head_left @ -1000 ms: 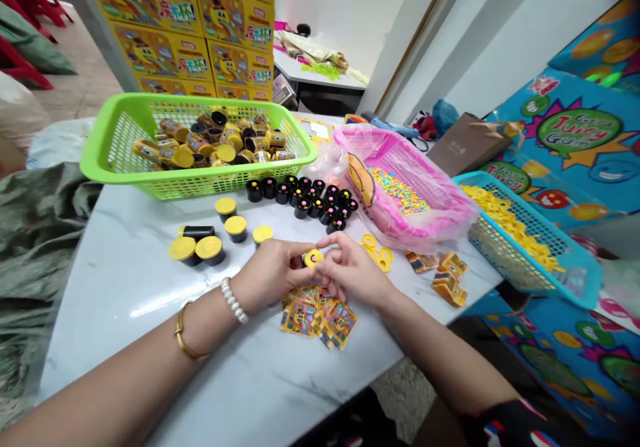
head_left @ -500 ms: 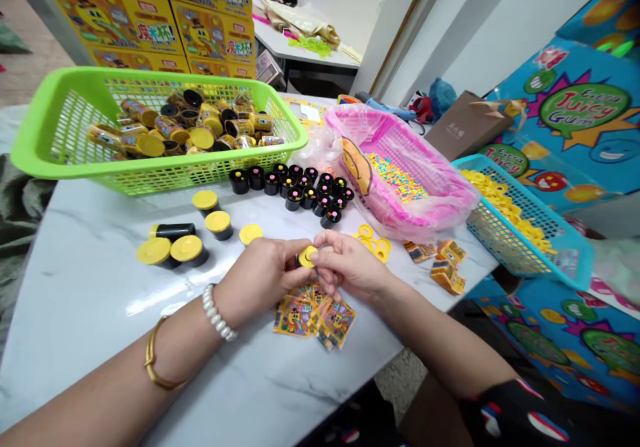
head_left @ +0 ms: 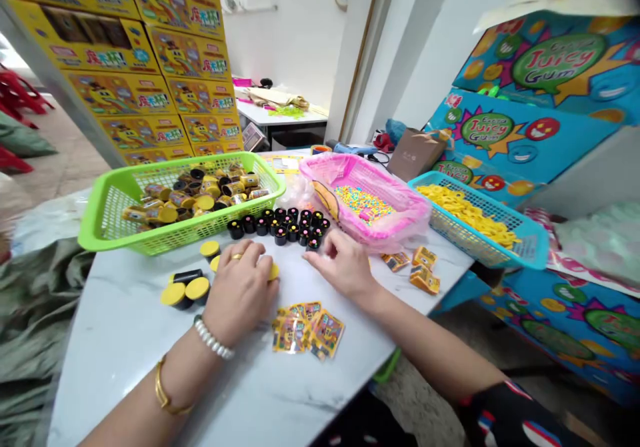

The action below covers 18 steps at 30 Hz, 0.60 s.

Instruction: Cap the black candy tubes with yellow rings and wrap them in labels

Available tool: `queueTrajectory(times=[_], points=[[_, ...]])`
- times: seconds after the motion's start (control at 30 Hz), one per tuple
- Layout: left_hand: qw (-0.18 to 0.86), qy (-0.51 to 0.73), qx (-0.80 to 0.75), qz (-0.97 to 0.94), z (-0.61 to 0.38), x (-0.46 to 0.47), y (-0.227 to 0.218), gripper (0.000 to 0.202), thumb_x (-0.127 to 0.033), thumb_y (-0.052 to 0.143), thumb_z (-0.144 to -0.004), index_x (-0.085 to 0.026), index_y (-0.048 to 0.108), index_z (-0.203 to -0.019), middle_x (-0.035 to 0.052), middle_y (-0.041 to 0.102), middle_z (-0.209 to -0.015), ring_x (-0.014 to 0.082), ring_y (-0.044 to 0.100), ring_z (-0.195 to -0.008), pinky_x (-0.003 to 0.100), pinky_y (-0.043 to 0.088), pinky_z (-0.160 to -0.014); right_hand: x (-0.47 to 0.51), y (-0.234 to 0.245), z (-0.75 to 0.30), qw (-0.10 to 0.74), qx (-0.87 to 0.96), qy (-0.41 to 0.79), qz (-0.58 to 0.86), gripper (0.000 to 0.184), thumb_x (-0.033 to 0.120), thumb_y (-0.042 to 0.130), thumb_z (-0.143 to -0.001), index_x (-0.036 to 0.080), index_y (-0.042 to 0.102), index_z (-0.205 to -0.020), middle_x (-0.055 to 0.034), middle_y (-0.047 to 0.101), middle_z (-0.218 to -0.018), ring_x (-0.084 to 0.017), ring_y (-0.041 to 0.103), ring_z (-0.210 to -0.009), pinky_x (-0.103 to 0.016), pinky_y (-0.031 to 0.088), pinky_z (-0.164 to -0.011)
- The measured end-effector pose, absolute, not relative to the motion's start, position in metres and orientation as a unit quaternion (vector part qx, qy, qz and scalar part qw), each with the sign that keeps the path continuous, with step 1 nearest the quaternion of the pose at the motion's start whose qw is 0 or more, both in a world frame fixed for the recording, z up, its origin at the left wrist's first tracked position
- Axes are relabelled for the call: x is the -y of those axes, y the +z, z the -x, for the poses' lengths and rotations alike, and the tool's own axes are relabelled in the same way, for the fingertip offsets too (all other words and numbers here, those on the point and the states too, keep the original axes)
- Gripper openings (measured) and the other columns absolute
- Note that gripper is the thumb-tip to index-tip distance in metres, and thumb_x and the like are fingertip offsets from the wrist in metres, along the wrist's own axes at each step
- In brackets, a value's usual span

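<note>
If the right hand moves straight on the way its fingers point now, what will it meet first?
The right hand points leftward, so it would probably meet the left hand first. A small black jar stands very near that line, and depth is unclear there.

Stacked yellow cartons [head_left: 150, 67] stand left, blue Juicy Gum boxes [head_left: 520, 133] right.

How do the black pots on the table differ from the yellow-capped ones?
The black pots have no yellow lids and show coloured bits on top, while the yellow-capped pots are covered by yellow lids. The black pots stand packed in a cluster near the right hand; the yellow-capped pots sit more loosely, near the left hand. Both have black bodies.
</note>
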<state>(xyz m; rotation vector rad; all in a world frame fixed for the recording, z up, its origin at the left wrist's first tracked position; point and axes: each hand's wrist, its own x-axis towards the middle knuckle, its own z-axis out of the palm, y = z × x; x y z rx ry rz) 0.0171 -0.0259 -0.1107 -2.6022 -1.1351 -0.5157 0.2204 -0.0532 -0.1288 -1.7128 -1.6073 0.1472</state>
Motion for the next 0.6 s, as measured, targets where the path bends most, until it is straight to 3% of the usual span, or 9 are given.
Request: queueTrajectory(times=[0.07,0.17,0.27,0.33,0.47,0.6], points=[[0.136,-0.156,0.415,0.886,-0.014,0.022,-0.112,0.014,-0.022,0.055,-0.081,-0.015,0.066,-0.082,0.0144,0.066,-0.091,0.0345,0.058,-0.103,0.051,0.040,-0.096,0.045,-0.129,-0.224,0.334,0.642,-0.015,0.690,0.038,0.051,0.072,-0.073,0.020,0.049,-0.071,-0.0020,0.058,-0.075,-0.017,0.054,-0.071,-0.027,0.037,-0.064],[0.143,-0.148,0.443,0.872,-0.011,0.019,-0.114,0.016,-0.020,0.052,-0.080,-0.013,0.066,-0.081,0.0159,0.066,-0.085,0.0357,0.059,-0.096,0.054,0.040,-0.094,0.031,-0.134,-0.222,0.266,0.643,-0.028,0.718,0.030,0.047,0.066,-0.078,0.020,0.054,-0.079,-0.0039,0.063,-0.081,-0.019,0.058,-0.075,-0.028,0.035,-0.062],[0.150,-0.191,0.440,0.865,-0.012,0.022,-0.116,0.031,-0.024,0.054,-0.082,-0.006,0.065,-0.105,0.0221,0.065,-0.102,0.0413,0.054,-0.108,0.058,0.038,-0.096,0.027,-0.139,-0.217,0.239,0.632,-0.026,0.737,0.014,0.034,0.058,-0.083,0.020,0.055,-0.086,-0.0037,0.066,-0.083,-0.019,0.060,-0.075,-0.028,0.035,-0.061],[0.132,-0.235,0.412,0.870,-0.016,0.028,-0.118,0.046,-0.028,0.055,-0.085,-0.003,0.056,-0.124,0.0242,0.061,-0.118,0.0421,0.049,-0.118,0.057,0.037,-0.100,0.034,-0.139,-0.212,0.239,0.637,-0.024,0.732,0.012,0.030,0.056,-0.083,0.021,0.055,-0.089,-0.0035,0.067,-0.085,-0.019,0.062,-0.076,-0.028,0.036,-0.062],[0.020,-0.288,0.333,0.897,-0.029,0.036,-0.133,0.050,-0.023,0.052,-0.090,-0.006,0.043,-0.136,0.0216,0.056,-0.128,0.0309,0.054,-0.119,0.043,0.043,-0.102,0.057,-0.137,-0.202,0.255,0.703,0.024,0.663,0.012,0.032,0.057,-0.084,0.022,0.055,-0.091,-0.0018,0.068,-0.087,-0.019,0.064,-0.078,-0.027,0.038,-0.065],[-0.074,-0.268,0.319,0.906,-0.035,0.035,-0.150,0.037,-0.020,0.049,-0.092,-0.012,0.050,-0.128,0.0160,0.061,-0.121,0.0248,0.061,-0.108,0.036,0.049,-0.096,0.070,-0.134,-0.203,0.260,0.739,0.103,0.613,0.015,0.032,0.060,-0.085,0.022,0.056,-0.095,0.0010,0.068,-0.078,-0.016,0.063,-0.068,-0.025,0.040,-0.065]])
